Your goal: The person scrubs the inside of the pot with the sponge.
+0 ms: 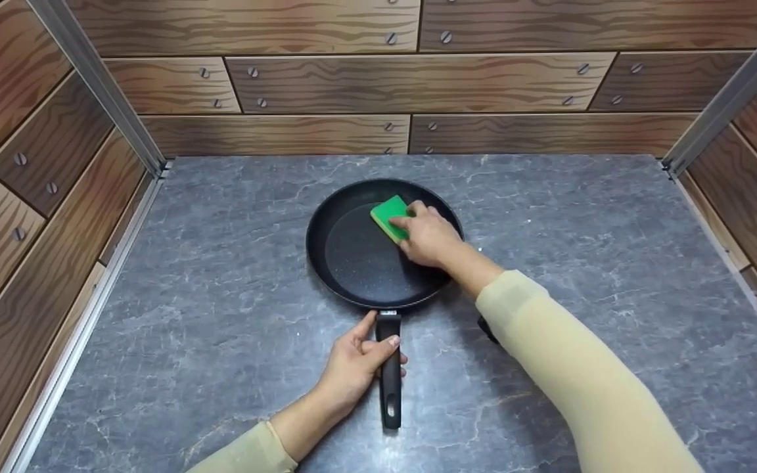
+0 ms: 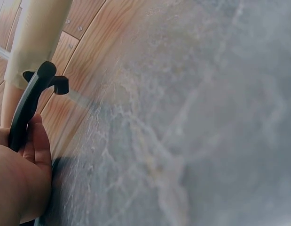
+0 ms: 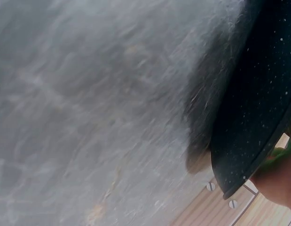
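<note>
A black frying pan sits on the grey marbled counter, its handle pointing toward me. My left hand grips that handle near the pan; in the left wrist view the hand wraps around the dark handle. My right hand holds a green sponge against the pan's inner far-right side. In the right wrist view the speckled pan fills the right side, with part of the right hand and a bit of green at the edge.
Wood-patterned panels wall in the counter at the back and both sides, with metal corner posts. Bare counter surface surrounds the pan on the left and right.
</note>
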The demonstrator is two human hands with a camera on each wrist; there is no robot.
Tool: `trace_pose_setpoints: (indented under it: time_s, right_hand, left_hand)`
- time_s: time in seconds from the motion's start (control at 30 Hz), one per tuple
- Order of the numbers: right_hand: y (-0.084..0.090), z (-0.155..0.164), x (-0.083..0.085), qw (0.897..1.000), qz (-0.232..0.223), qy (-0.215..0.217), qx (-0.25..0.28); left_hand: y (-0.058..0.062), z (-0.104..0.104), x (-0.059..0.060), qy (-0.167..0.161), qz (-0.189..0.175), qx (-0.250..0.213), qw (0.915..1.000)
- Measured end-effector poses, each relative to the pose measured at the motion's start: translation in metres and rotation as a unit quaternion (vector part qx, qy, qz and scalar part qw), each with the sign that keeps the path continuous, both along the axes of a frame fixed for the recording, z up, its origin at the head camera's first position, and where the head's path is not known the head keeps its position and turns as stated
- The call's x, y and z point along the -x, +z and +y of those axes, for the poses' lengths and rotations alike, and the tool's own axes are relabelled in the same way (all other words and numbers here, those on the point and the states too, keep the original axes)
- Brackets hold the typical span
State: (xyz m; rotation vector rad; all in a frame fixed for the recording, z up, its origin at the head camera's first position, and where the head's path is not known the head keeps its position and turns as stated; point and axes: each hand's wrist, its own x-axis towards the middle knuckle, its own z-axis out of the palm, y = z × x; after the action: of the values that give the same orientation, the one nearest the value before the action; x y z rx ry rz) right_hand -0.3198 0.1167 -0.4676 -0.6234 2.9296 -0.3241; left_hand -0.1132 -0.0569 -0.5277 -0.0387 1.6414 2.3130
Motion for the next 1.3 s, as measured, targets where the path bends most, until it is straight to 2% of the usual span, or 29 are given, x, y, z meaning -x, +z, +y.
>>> trace_pose_setpoints:
  time_s: [0.33,0.67,0.97,1.17,1.3]
  right_hand:
    - [0.000,0.011,-0.013,1.000,0.012,0.001,-0.006]
    - [0.001,0.018,-0.028,1.000,0.002,0.000,0.015]
    - [0.004,0.021,-0.038,0.998,-0.017,0.043,0.030]
    - [0.006,0.028,-0.044,0.994,-0.029,0.081,0.073]
    - [0.008,0.036,-0.049,0.989,-0.020,0.083,0.123]
  left_hand:
    - [-0.001,0.001,0.001,0.002,0.001,0.006,1.0000]
    - [0.000,0.000,0.001,-0.006,-0.001,0.005,1.0000]
    - [0.001,-0.001,0.000,-0.006,-0.002,0.009,0.9999]
    - [0.000,-0.001,0.001,-0.008,0.000,0.009,0.9999]
    - [0.000,0.001,0.001,-0.006,0.003,0.008,0.9999]
